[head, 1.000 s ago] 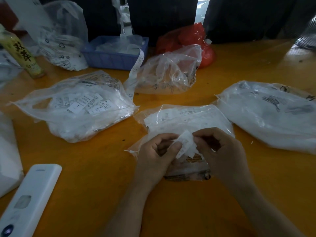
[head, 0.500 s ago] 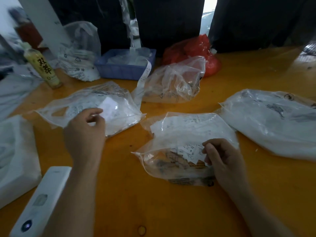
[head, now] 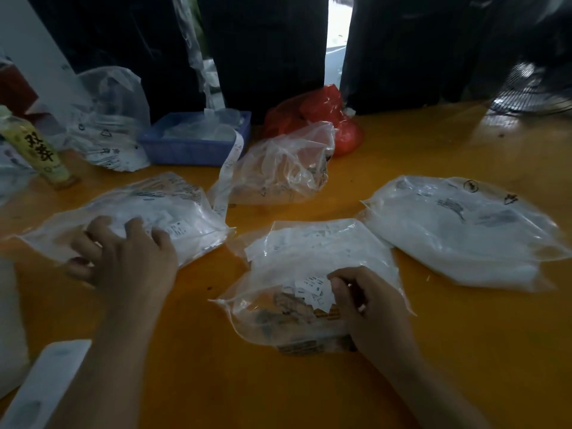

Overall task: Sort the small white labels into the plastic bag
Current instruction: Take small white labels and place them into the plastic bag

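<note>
On the orange table (head: 433,351), the left hand (head: 123,258) now rests spread on the left bag (head: 173,212), its label released; the right hand (head: 368,305) still pinches labels (head: 312,289).

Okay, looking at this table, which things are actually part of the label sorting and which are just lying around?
In use:
small white labels, pinched by the right hand
middle bag under them
left bag, with the left hand resting on it

Lying about:
blue basket
red bag
bottle
large right bag
</note>
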